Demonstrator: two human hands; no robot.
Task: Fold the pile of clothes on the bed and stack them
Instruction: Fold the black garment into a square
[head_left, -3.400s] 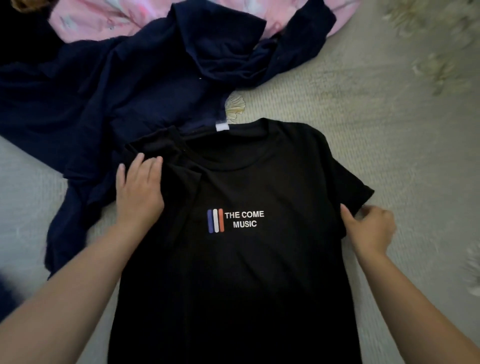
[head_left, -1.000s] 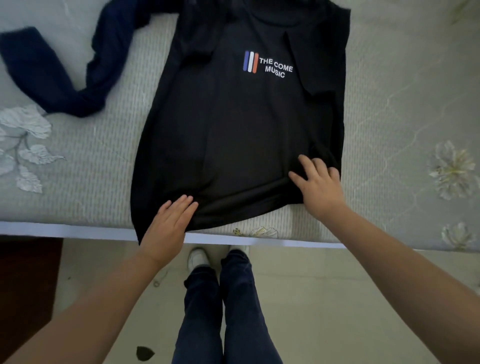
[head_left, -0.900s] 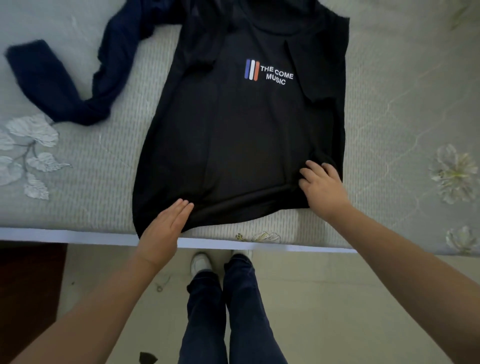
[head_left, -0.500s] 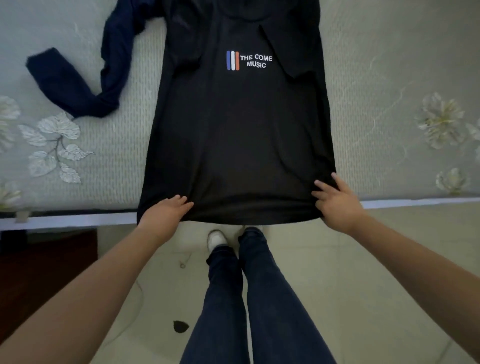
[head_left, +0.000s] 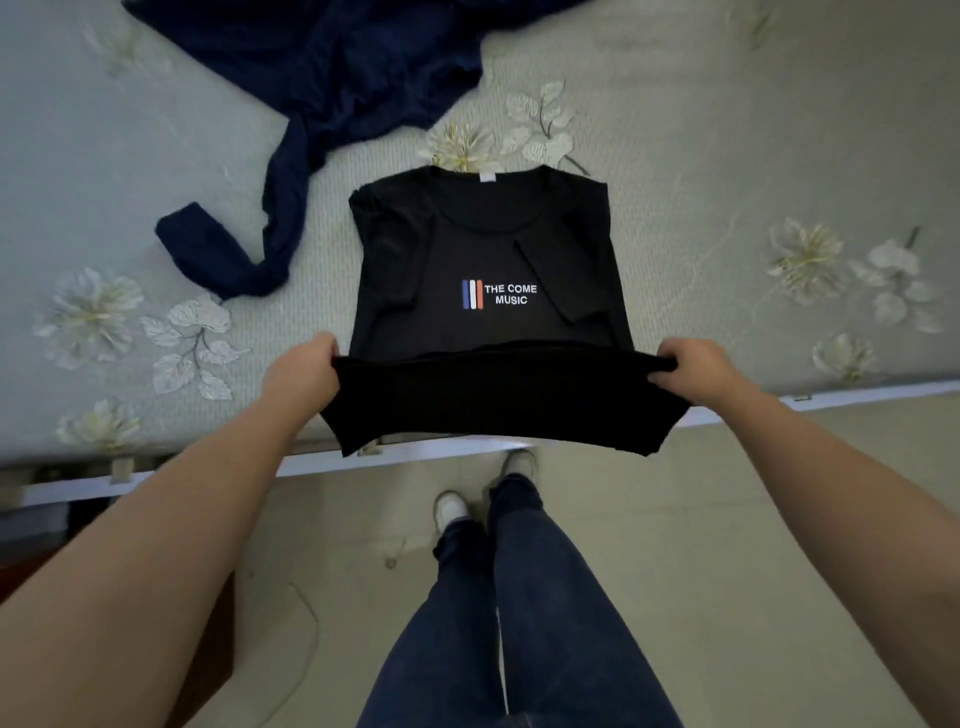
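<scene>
Black T-shirt lies near the bed's front edge, collar toward the far side, both sleeves folded inward over the chest print. Going left to right: a navy garment sprawls toward the far left corner, well apart from the shirt. The left hand and the right hand each pinch a hem corner, holding the lower part raised over the front edge. Bare bedcover lies open on both sides.
</scene>
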